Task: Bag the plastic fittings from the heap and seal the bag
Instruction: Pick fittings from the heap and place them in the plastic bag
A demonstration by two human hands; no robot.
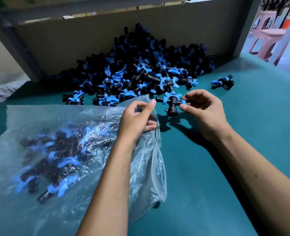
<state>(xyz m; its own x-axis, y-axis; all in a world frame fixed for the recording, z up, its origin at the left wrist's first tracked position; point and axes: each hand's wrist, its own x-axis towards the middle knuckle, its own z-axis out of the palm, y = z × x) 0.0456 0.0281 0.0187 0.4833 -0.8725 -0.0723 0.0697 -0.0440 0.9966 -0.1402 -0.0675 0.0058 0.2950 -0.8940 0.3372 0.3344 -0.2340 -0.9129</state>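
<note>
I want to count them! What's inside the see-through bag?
The plastic bag holds black-and-blue fittings like those in the heap. The crinkled plastic and the left hand hide some, so no exact count.

A large heap (137, 72) of black plastic fittings with blue wing-shaped handles lay piled at twelve o'clock, thinning toward its near edge. One stray fitting (223, 82) lay apart from it at two o'clock. A single T-shaped fitting (172, 103), black with blue collars, was held level just off the heap's near edge, its stub pointing down, close to the bag's mouth. The clear plastic bag (38, 133) lay flat at eight o'clock, crinkled and unsealed, its mouth toward three o'clock, with a cluster of bagged fittings (55, 159) showing through the film.
</note>
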